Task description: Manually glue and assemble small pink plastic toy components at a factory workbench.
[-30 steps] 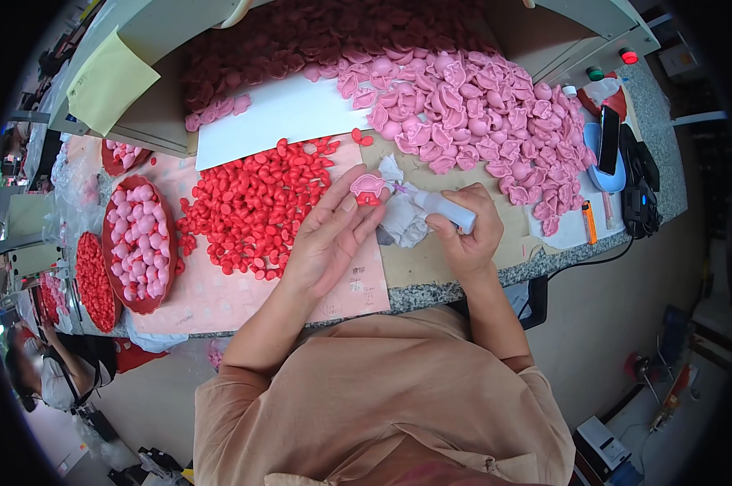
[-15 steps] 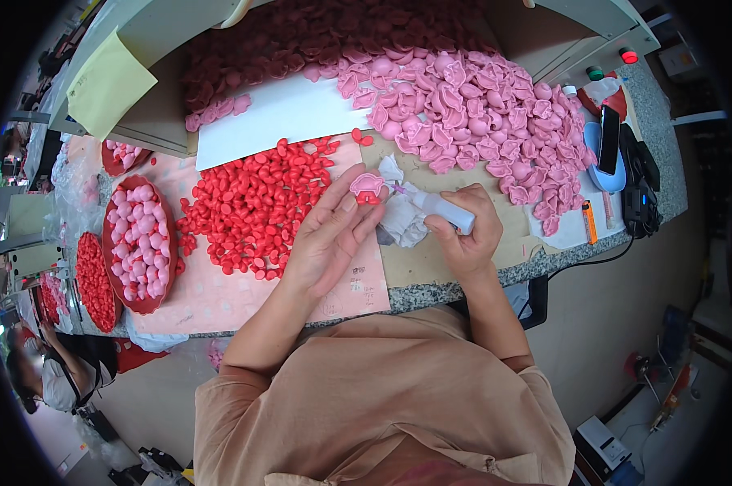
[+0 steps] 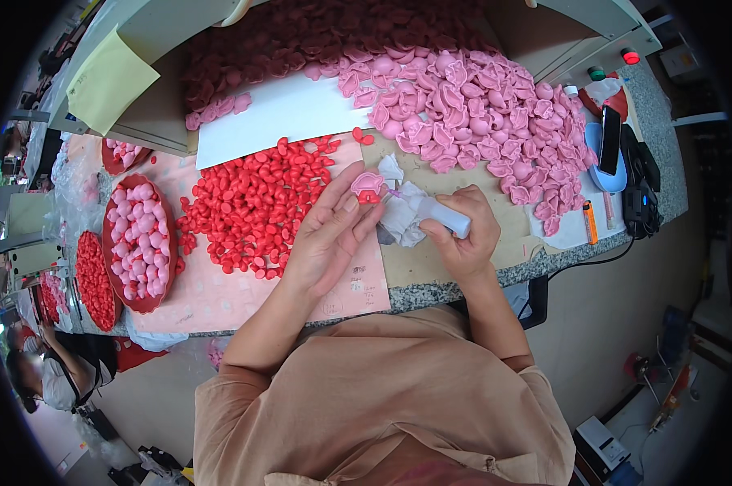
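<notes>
- Left hand: fingers pinching a pink piece with a red piece at its lower edge.
- Right hand: fingers wrapped round a bottle, long axis slanting up-left, nozzle just right of both; contact I can't tell.
- Red pile leftward.

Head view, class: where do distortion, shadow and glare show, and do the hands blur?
Head view: the granite counter bends toward the picture's rim; head view: the pink pieces sink into shadow toward the back; head view: small glints dot the red pieces; head view: the left hand and right hand show no obvious motion blur.
</notes>
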Available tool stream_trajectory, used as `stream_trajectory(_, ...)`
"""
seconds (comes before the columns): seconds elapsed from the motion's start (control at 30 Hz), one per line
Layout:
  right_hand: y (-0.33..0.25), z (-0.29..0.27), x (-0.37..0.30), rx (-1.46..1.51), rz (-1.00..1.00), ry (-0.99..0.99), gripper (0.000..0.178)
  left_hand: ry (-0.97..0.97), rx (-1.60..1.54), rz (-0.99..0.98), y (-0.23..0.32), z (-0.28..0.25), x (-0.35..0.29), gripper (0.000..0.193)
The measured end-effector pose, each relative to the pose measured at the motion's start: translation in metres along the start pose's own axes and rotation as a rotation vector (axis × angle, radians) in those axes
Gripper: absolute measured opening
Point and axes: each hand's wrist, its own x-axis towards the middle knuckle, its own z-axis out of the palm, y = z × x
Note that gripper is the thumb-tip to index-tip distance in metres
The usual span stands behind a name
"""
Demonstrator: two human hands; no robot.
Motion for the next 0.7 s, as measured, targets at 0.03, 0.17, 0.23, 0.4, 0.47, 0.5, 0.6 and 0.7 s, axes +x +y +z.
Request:
stream_trajectory(0.03,-0.0003,0.0001,0.0001,-0.004,-0.003,-0.002,0.04,0.007,0.002,-0.001,-0.0001,0.0,0.0002,0.062)
stream_trajectory(0.17,-0.0016,-0.0006,-0.0006,0.006,0.009,0.0,0.039,-0.008,-0.022,0.0,-0.0011,-0.0033,-0.0001,0.063)
stream_trajectory(0.23,-0.0021,-0.0026,-0.0029,-0.007,0.039,-0.066,0.036,-0.007,-0.014,0.005,-0.0012,-0.0034,0.0,0.063)
stream_trajectory(0.4,-0.0017,-0.0018,-0.0045,0.005,0.025,-0.065,0.037,-0.006,0.003,0.002,-0.0005,-0.002,0.0004,0.062)
stream_trajectory(0.47,-0.0018,-0.0013,-0.0045,0.004,0.021,-0.065,0.037,-0.007,0.005,0.002,-0.0007,-0.0029,0.0003,0.062)
stream_trajectory(0.5,-0.002,-0.0011,-0.0044,0.007,0.017,-0.068,0.038,-0.005,0.004,0.001,-0.0012,-0.0038,0.0004,0.061)
stream_trajectory(0.6,-0.0021,-0.0014,-0.0038,0.013,0.016,-0.073,0.038,-0.005,0.004,-0.005,-0.0015,-0.0064,0.0008,0.06)
stream_trajectory(0.7,-0.0011,-0.0018,-0.0043,0.017,0.034,-0.075,0.037,0.002,-0.006,-0.006,-0.0008,-0.0032,0.0007,0.057)
